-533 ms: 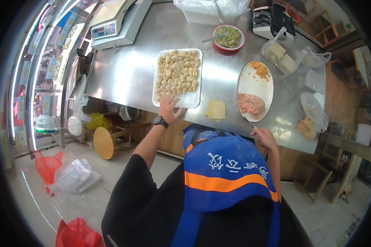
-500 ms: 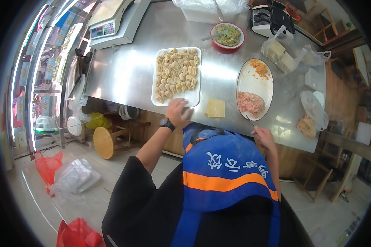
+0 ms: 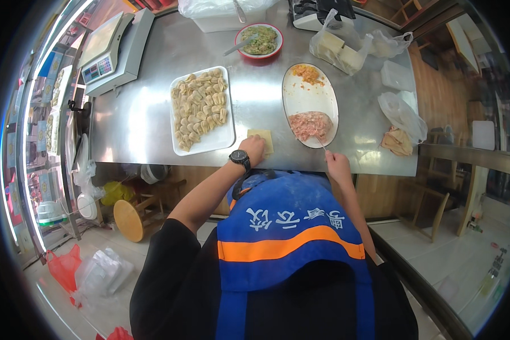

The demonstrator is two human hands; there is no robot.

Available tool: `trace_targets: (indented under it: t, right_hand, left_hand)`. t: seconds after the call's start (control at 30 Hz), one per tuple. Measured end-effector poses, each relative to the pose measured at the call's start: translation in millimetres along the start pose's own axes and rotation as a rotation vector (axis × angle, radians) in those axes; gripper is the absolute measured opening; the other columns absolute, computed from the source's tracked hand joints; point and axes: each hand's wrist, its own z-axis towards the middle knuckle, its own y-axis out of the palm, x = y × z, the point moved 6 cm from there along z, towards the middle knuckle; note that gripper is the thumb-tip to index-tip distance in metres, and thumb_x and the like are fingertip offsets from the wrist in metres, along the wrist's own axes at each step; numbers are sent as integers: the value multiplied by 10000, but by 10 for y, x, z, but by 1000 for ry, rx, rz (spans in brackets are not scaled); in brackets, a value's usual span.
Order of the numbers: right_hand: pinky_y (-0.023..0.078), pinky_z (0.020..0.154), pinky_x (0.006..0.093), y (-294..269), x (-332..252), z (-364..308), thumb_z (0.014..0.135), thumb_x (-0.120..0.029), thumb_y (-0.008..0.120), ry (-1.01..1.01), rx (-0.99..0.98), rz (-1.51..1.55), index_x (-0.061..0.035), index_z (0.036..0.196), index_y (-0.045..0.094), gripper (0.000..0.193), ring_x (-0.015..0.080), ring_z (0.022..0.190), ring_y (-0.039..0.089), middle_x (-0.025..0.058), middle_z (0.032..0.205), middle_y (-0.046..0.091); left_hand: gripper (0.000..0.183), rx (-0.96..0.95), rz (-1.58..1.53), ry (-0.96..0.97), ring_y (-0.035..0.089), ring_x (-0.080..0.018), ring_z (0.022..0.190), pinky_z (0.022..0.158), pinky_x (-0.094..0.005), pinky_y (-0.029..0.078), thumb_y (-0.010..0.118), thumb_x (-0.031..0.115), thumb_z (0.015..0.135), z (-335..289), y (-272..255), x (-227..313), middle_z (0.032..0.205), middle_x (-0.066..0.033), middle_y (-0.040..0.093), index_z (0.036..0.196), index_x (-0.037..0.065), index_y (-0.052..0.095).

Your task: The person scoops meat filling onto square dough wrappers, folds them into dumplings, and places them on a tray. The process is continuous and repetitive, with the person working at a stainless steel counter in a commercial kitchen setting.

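My left hand [image 3: 254, 148], a dark watch at its wrist, is at the near edge of the table. Its curled fingers are closed on the edge of a small stack of square, pale yellow wonton wrappers [image 3: 267, 136]; the fingertips are partly hidden. My right hand [image 3: 338, 165] grips the handle of a thin metal filling stick [image 3: 322, 144], whose far end is in the pink minced meat [image 3: 310, 124]. The meat lies on the near part of a white oval plate [image 3: 296, 102]. Left of the wrappers, a white tray [image 3: 218, 137] carries rows of folded wontons [image 3: 198, 107].
Orange chopped filling [image 3: 308, 74] is at the plate's far end. Behind stand a red-rimmed bowl [image 3: 260, 56] of green filling and a white tub [image 3: 224, 21]. A scale [image 3: 105, 59] occupies the far left. Bagged wrappers [image 3: 340, 51] and a crumpled cloth [image 3: 396, 141] lie right.
My left hand has left the tray's near edge and moved right onto the wrappers. My right hand still holds the stick at the meat. The whole view has shifted.
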Motion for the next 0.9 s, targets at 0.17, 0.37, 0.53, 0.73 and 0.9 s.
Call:
trace_targets:
  t: [0.17,0.37,0.53,0.73,0.9]
  right_hand:
    - [471,730,484,68,-396,-8,927,-326,451,-66,-80,-17,28,830,651,418,423,810,616,257,851,637]
    - [469,843,466,100,-1059,153,923,-240,410,-156,-61,-214,7,999,657,358,393,929,616,242,959,646]
    - [449,923,423,254,-1390,385,913,-176,407,-234,-270,-524,10,1122,627,356,346,1086,575,212,1170,603]
    - [516,811,439,615,-984,584,839,-155,518,-93,-82,-578,-4,937,699,255,360,920,647,204,987,669]
    - [512,822,445,311,-1436,354,827,-129,515,-139,-113,-486,5,910,698,242,370,938,643,228,991,662]
  left_hand:
    - [184,-5,-80,-41,625,-354,789,734,-430,510,603,204,733,100,19,-80,845,-190,642,777,34,659]
    - [191,213,-558,-195,635,-300,693,672,-386,516,550,176,745,35,-162,-359,729,-161,646,788,19,651]
    - [211,270,-1903,-347,616,-244,758,741,-365,521,449,98,765,77,234,-696,885,-134,640,879,-9,590]
    - [419,149,-2378,-210,598,-359,1007,898,-463,486,416,273,922,165,-345,-182,1143,-194,579,1185,-41,506]
    - [389,250,-1997,-408,629,-295,944,820,-390,514,536,207,904,402,-164,-310,1096,-142,620,1213,-29,529]
